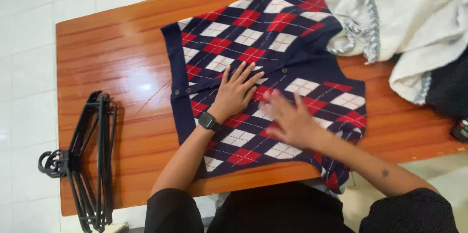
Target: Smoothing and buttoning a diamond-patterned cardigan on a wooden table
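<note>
A navy cardigan (pixel 273 67) with a red and white diamond pattern lies flat on an orange-brown wooden table (pixel 112 62), its buttoned front facing up and its lower edge hanging a little over the near edge of the table. The left hand (pixel 236 91) rests palm down on the cardigan near the row of buttons, fingers spread and pointing away from the person, with a black watch (pixel 208 121) on the wrist. The right hand (pixel 288 120) is also flat on the cardigan, just beside the left one, fingers spread; it is blurred, so finer detail cannot be told. Neither hand pinches the cloth. At the table's left edge lies a bundle of black hangers (pixel 90 160), well apart from the cardigan. A white fuzzy garment (pixel 409 13) is heaped at the far right corner, touching the cardigan's upper part.
</note>
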